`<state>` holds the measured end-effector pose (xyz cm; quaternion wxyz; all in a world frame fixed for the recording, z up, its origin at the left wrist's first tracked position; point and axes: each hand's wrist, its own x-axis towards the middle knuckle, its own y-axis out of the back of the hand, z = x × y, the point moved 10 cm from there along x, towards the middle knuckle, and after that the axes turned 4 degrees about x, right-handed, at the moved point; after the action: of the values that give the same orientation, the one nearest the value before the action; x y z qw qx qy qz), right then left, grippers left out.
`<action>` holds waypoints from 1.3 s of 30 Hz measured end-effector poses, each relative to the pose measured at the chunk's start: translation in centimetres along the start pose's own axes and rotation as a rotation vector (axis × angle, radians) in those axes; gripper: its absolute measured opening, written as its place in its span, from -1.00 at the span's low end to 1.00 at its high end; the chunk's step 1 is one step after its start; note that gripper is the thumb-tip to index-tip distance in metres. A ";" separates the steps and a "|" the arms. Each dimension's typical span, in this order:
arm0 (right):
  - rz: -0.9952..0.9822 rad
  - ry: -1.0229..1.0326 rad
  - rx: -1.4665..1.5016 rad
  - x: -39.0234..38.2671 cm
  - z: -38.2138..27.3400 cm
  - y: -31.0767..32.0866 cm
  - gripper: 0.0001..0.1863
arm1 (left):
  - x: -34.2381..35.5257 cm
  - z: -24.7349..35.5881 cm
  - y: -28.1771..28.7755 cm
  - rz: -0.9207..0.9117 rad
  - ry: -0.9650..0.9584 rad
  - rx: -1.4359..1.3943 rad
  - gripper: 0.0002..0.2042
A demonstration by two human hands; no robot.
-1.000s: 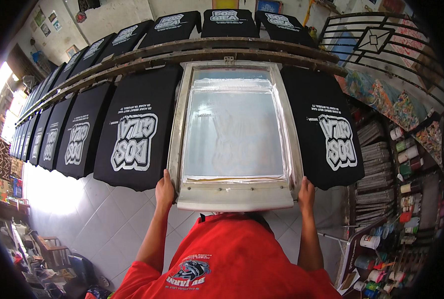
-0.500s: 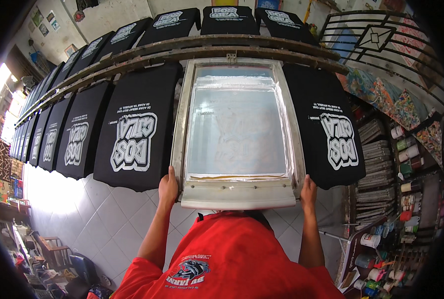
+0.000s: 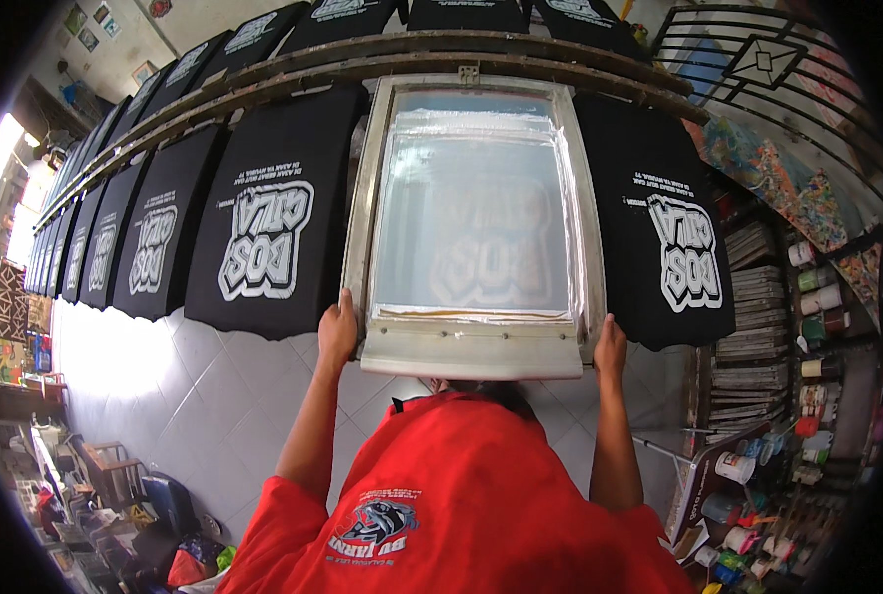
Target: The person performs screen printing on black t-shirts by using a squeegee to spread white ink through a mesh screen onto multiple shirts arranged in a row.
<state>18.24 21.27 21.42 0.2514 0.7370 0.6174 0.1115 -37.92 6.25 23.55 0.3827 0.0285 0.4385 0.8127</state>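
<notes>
A screen-printing frame [image 3: 364, 188] with pale bluish mesh lies in front of me between two black printed T-shirts. My left hand [image 3: 338, 332] grips its near left corner, and my right hand [image 3: 610, 346] is closed around the near right corner. White ink smears the mesh edges, and a white lettered design shows faintly through it. A pale flap [image 3: 471, 364] hangs along the near edge. The shirt to the left [image 3: 288, 139] and the shirt to the right [image 3: 639, 144] both carry white block lettering. What lies beneath the frame is mostly hidden.
Wooden rails [image 3: 402, 64] run behind the frame, with more black shirts beyond and along the left. A metal grille [image 3: 758, 59] stands at the far right. Stacked frames [image 3: 753, 297] and ink tubs [image 3: 735, 465] crowd the right side. A chair [image 3: 109, 475] is at the lower left.
The frame, shirts and rails all sit higher in the picture as the view shifts. Both hands keep their hold on the frame. The design behind the mesh shows somewhat differently.
</notes>
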 end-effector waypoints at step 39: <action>-0.617 0.750 -0.570 -6.5 -21.4 -4.2 -0.56 | -2.4 -5.6 -1.6 0.074 -0.174 -0.784 -0.63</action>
<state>3.09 20.40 38.42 0.2249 0.3348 0.7969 0.4497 -37.45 1.34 19.65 0.3706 -0.0353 0.0599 0.9262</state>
